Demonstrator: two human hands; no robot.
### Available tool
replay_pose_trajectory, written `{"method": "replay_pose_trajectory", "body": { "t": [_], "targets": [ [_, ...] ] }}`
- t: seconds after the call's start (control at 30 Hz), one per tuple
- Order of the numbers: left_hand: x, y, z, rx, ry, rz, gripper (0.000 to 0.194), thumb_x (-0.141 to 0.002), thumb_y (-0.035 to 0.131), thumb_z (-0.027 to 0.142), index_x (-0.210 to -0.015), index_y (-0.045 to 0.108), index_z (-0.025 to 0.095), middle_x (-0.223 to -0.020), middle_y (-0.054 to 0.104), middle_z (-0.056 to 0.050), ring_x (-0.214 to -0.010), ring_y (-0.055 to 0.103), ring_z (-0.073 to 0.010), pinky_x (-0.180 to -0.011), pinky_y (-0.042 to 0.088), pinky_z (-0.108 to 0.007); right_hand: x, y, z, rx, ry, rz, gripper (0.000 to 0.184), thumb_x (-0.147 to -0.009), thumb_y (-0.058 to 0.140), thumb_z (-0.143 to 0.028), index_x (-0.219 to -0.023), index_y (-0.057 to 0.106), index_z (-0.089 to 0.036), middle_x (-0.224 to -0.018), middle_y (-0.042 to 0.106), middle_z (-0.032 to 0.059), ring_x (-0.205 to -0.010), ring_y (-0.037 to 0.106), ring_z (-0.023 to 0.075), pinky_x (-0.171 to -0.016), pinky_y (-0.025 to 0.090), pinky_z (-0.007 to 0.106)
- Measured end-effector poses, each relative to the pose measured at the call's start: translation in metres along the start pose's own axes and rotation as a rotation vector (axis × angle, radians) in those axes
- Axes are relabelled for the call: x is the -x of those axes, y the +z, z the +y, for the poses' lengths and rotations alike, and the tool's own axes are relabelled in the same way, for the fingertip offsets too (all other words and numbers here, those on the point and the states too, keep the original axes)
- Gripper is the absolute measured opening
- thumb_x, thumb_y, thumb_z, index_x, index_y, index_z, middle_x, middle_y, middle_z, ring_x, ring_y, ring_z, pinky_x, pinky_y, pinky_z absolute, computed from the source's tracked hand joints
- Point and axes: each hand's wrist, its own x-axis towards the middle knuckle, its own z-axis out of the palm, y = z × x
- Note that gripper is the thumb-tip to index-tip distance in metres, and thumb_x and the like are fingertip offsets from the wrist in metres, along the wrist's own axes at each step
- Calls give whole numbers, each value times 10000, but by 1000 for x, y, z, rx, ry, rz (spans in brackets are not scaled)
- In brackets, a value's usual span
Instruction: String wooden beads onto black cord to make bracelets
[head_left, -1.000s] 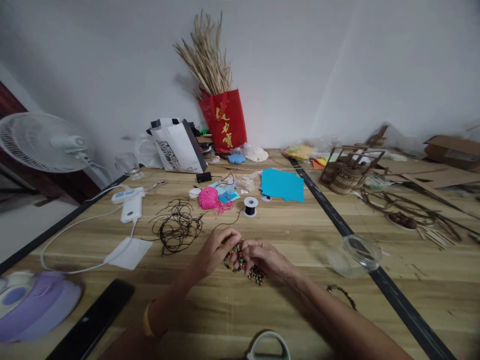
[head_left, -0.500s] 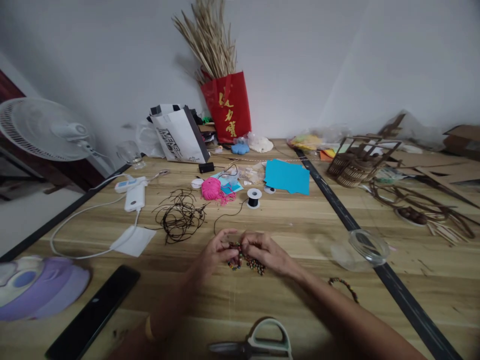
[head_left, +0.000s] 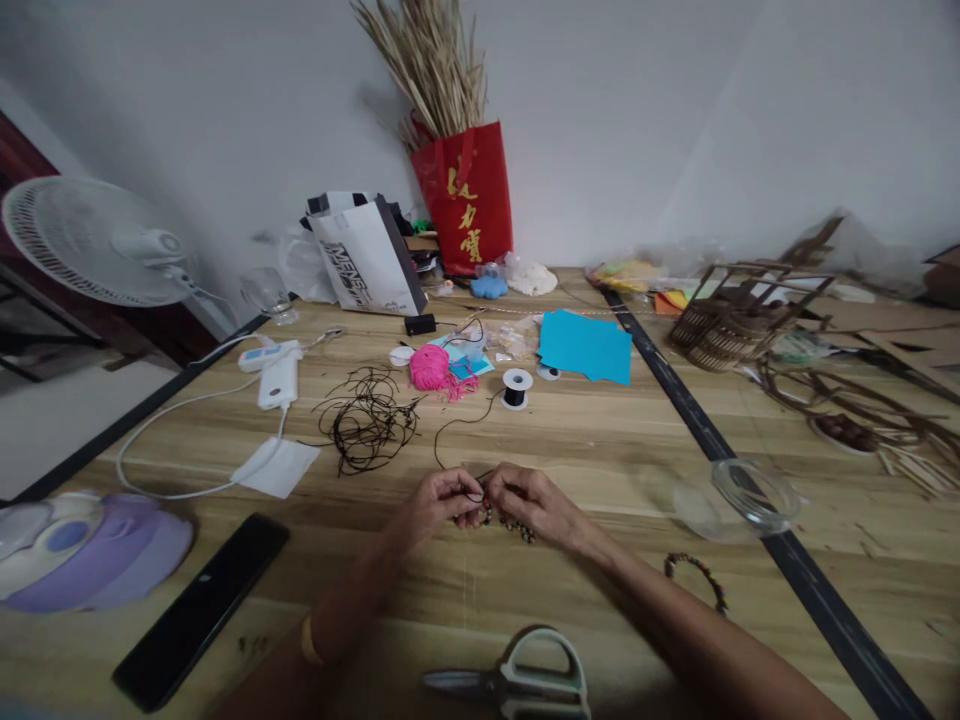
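My left hand is closed, thumb and forefinger pinched on a thin black cord that runs back to a white spool. Close beside it, my right hand is also pinched on the cord. Small multicoloured beads on a string hang beneath the fingers of both hands, partly hidden by them. To the right of my right forearm lies a beaded bracelet. Scissors with pale handles rest on the table in front of me.
A tangle of dark cord, pink yarn and blue paper sheets lie beyond my hands. A black phone is at the left. A clear glass jar and a woven basket are at the right.
My left fingers have drawn together into a pinch, and dark cord now shows between my hands. Fewer beads show below them. The whole view has shifted slightly.
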Motion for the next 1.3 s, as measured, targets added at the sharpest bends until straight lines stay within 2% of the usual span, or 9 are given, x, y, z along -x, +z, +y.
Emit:
{"method": "replay_pose_trajectory", "body": {
  "t": [0.13,0.23,0.4,0.6,0.77,0.9,1.07,1.17,1.3],
  "targets": [
    [1,-3,1,-13,-5,10,260,-725,712,353,-763,593,126,-580,606,4,-480,503,-73,-446,326,-174,1,7,6,-37,15,-14,154,-882,497,-276,-801,550,-156,-665,522,-21,-575,428,92,-522,318,194],
    [3,-4,4,-39,-9,18,265,-730,707,366,-759,592,129,-544,556,25,-459,456,-62,-431,289,-172,2,13,6,-70,-14,25,110,-824,587,-246,-879,537,-165,-684,513,-38,-574,422,84,-520,322,187],
    [6,-3,4,-111,-21,19,280,-724,706,378,-757,579,130,-578,546,18,-499,465,-71,-433,279,-170,3,18,1,18,-17,100,105,-806,629,-233,-829,553,-164,-668,507,-43,-590,436,85,-547,337,192],
    [5,-4,2,-145,-45,-1,300,-730,689,403,-771,557,137,-563,544,24,-471,434,-64,-421,265,-167,2,21,2,-21,-49,125,61,-807,607,-195,-838,566,-162,-715,569,-13,-638,504,104,-579,379,204],
    [5,-3,2,-139,-44,-16,301,-741,687,405,-772,545,141,-564,545,25,-470,433,-58,-418,265,-161,4,23,2,-49,-50,127,100,-808,618,-242,-819,554,-166,-723,571,-1,-641,500,111,-575,376,213],
    [7,-1,7,-48,-43,-30,321,-739,698,400,-856,539,147,-612,573,18,-475,467,-56,-416,278,-155,2,24,3,-209,-11,101,206,-822,622,-353,-792,526,-173,-691,567,-3,-625,502,116,-570,371,220],
    [6,1,11,51,-36,30,547,-655,770,372,-1066,456,192,-745,631,11,-471,528,-63,-386,243,-151,-1,20,3,-366,99,120,342,-765,672,-483,-756,533,-171,-600,511,-36,-512,418,85,-496,317,204],
    [5,1,10,55,-34,46,541,-628,794,365,-1008,448,194,-723,644,18,-476,526,-63,-415,291,-155,-1,19,4,-391,133,131,351,-752,680,-491,-761,544,-168,-589,521,-34,-493,416,85,-489,322,207],
    [6,0,8,-6,-57,-5,414,-624,796,387,-818,512,157,-664,643,10,-506,514,-60,-480,356,-168,0,21,8,-307,73,171,294,-776,672,-439,-760,577,-161,-618,530,-28,-536,438,92,-513,325,208]
  ]
}}
